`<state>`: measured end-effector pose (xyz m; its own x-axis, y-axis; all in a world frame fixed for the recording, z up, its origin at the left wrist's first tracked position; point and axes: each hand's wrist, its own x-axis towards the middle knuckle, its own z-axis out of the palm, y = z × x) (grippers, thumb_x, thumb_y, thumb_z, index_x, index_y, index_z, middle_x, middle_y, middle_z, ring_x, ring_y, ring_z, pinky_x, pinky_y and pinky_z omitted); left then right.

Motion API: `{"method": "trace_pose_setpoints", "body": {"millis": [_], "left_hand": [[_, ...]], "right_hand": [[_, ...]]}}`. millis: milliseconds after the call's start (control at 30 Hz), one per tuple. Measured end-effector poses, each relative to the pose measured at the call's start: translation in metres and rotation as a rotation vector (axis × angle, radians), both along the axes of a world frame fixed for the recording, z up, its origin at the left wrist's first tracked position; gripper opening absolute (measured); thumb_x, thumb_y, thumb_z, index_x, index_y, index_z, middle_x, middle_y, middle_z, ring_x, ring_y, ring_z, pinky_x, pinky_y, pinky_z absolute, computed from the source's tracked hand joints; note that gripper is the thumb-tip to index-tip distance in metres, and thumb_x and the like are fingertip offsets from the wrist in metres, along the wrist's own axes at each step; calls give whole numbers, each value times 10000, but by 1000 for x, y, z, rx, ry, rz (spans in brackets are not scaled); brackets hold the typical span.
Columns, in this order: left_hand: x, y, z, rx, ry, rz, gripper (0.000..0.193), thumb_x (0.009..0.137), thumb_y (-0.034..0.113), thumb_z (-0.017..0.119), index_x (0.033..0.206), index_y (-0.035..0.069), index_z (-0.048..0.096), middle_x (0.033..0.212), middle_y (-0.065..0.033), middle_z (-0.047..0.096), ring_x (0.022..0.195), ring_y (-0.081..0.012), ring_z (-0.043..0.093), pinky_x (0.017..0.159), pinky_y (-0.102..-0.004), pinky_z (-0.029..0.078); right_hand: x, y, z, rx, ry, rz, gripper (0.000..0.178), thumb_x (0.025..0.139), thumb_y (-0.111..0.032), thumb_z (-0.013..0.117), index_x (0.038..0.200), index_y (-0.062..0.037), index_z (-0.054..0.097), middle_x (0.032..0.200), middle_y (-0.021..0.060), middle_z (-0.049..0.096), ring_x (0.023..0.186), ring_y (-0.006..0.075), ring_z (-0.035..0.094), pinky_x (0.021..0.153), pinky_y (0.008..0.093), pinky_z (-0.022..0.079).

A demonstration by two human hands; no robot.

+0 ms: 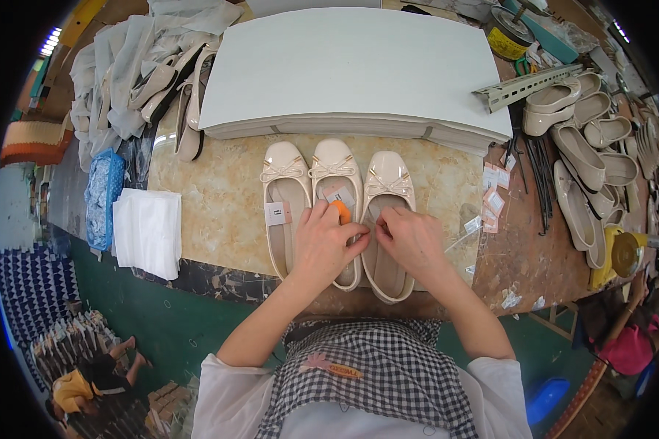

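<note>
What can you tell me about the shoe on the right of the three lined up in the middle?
The shoe looks like glossy beige patent leather, with a rounded toe, a thin bow and a pale lining. It lies sole down on the tabletop, toe away from the person, close beside the middle shoe. The right hand covers part of its opening; whether the fingers touch anything inside is unclear.

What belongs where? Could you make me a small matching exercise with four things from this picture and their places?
Things:
1. row of three beige shoes
2. stack of large white sheets
3. blue basket
4. checked apron

Places:
A. left of the small white sheets
B. worn by the person
C. beneath the left hand and right hand
D. just beyond the shoes

Pairs: 1-C, 2-D, 3-A, 4-B
</note>
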<state>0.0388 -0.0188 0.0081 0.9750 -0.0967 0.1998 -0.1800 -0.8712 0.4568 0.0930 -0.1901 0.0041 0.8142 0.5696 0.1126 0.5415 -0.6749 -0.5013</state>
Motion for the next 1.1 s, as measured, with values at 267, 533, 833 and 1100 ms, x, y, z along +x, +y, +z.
{"method": "trace_pose_setpoints", "body": {"millis": [267, 533, 833, 1100], "left_hand": [[0, -1, 0, 25, -5, 17, 152, 639, 261, 777, 777, 199, 758, 756, -63, 496, 857, -263, 506, 730, -368, 415], [0, -2, -2, 16, -15, 17, 142, 647, 245, 773, 770, 177, 756, 801, -79, 535, 886, -275, 514, 742, -372, 420], [9, -14, 16, 248, -35, -68, 314, 673, 197, 737, 977, 118, 710, 860, -80, 536, 937, -261, 492, 813, -379, 382], [34, -7, 15, 223, 73, -185, 148, 723, 154, 689, 827, 63, 638, 903, -109, 529, 962, -276, 484, 842, -380, 385]], "right_hand": [[-6, 5, -7, -26, -31, -39, 114, 750, -166, 674, 770, -85, 595, 697, 67, 615, 626, 259, 622, 566, 380, 475], [-15, 9, -16, 19, -125, -53, 129, 763, -138, 654, 739, -72, 545, 673, 78, 580, 629, 253, 607, 588, 368, 460], [-13, 15, -28, 242, -8, -225, 73, 793, -129, 648, 819, -72, 611, 721, 95, 617, 648, 278, 618, 584, 379, 479], [-14, 6, -24, 271, 6, -189, 64, 799, -120, 646, 843, -74, 642, 718, 92, 610, 643, 288, 607, 574, 383, 480]]}}
